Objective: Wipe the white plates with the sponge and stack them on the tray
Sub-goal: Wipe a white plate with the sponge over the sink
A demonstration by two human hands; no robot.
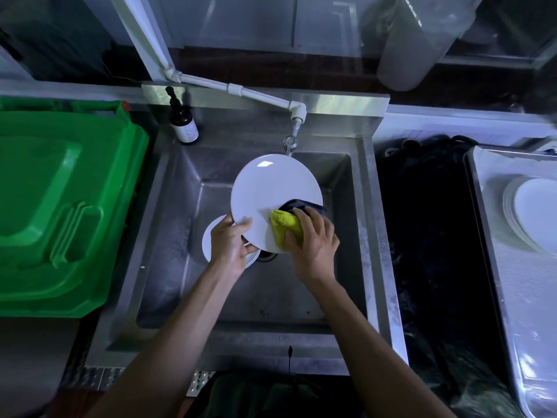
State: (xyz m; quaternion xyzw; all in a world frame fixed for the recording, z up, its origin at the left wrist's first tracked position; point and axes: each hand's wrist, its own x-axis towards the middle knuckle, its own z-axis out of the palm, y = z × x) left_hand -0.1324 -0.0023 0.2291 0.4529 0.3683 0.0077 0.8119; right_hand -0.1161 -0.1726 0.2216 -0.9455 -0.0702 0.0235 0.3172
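- The right hand (313, 239) is curled around the sponge (286, 227), yellow face toward the person and dark face away, and presses it against the near right part of the plate (271, 194).
- The left hand (230, 244) pinches the near left rim of the plate, thumb on the upper face and fingers hidden beneath.
- The plate is tilted, with its far edge raised toward the tap (290, 143), and is held above the sink (358, 206).
- Risk: the plate is supported at one rim only. Sponge pressure away from that grip could, in my judgement, twist the plate out of the pinch and drop it onto the plates below.
- Risk: a wet rim would weaken the pinch further. Wetness cannot be confirmed from this view.
- The sink holds more white plates (208, 242) directly under the left hand. Their count cannot be determined.
- A dark pump bottle (184, 125) stands on the far left corner of the sink ledge.
- The tray (512, 297) on the far right holds a stack of wiped plates (533, 212) at its far end. The rest of the tray is bare.
- A green bin (60, 206) stands to the left with its lid closed; contents not visible.
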